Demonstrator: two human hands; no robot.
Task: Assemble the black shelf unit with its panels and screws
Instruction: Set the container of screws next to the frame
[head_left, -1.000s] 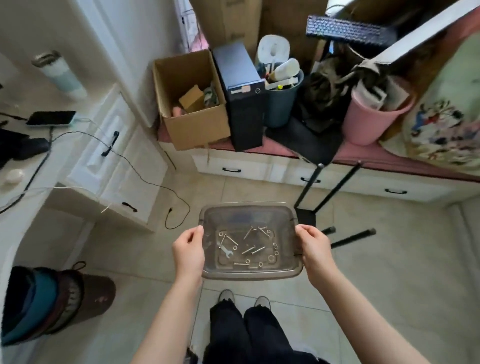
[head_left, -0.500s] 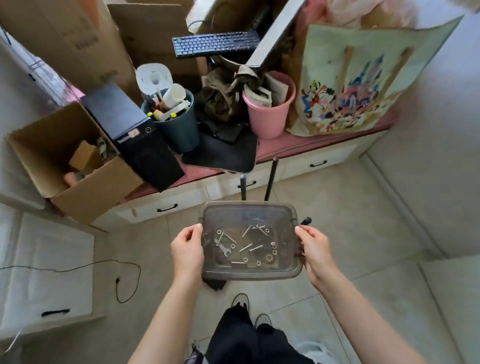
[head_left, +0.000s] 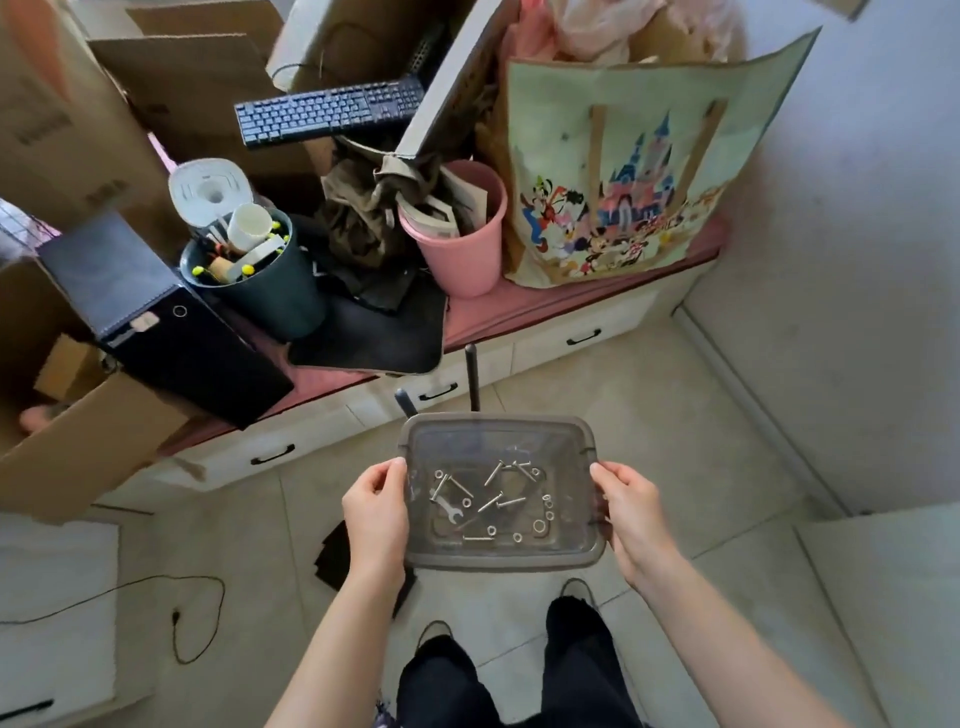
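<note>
- Tiled floor (head_left: 649, 415) underfoot, cluttered pink bench (head_left: 545, 306) with white drawers straight ahead; I take the bench as my landmark.
- I'm holding a clear plastic tray (head_left: 498, 558) level in front of me, on the near side of the bench, above the floor.
- Left hand (head_left: 376, 514) grips the tray's left rim, thumb over the edge, fingers curled underneath.
- Right hand (head_left: 631, 514) grips the right rim the same way, thumb on top. Both hands clamped on the tray, equally near, neither free.
- Screws (head_left: 511, 501), washers (head_left: 540, 527) and a small wrench (head_left: 448, 506) lie loose on the tray bottom, scattered at mixed angles, between my two hands.
- Two black rods (head_left: 471, 374) stand between the tray and the bench drawers, just past the tray's far rim, long axis roughly upright; likely shelf legs.
- Black flat pieces (head_left: 332, 551) lie on the floor below my left hand, partly hidden; maybe shelf panels, can't confirm.
- Key relation: shelf parts sit ahead of and below the tray, towards the bench.
- My guess: the tray must go down on the floor near those rods before either hand can pick a screw.
- Risk: tilting the tray slides the hardware to one side.
</note>
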